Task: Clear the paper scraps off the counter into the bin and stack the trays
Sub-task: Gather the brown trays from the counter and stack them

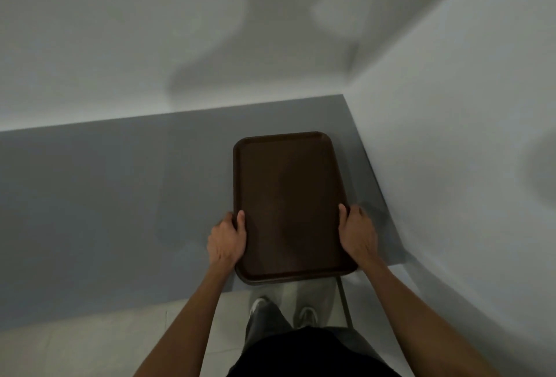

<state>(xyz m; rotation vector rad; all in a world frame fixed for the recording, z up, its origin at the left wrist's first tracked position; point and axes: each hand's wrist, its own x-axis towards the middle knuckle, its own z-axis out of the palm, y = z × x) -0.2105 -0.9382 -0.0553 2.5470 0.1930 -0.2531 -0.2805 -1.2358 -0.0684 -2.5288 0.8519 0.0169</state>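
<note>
A dark brown tray (pixel 288 205) lies lengthwise over the grey counter (pixel 120 196), in the counter's far-right corner where two pale walls (pixel 451 106) meet, its near short edge jutting just past the counter's front edge. The left hand (pixel 227 239) grips the tray's left long rim near that front edge, thumb hooked over the rim and fingers curled beneath, while the right hand (pixel 358 233) grips the opposite rim the same way. Below the tray's overhanging edge, the person's shoes (pixel 307 315) stand on a pale tiled floor (pixel 105 340).
</note>
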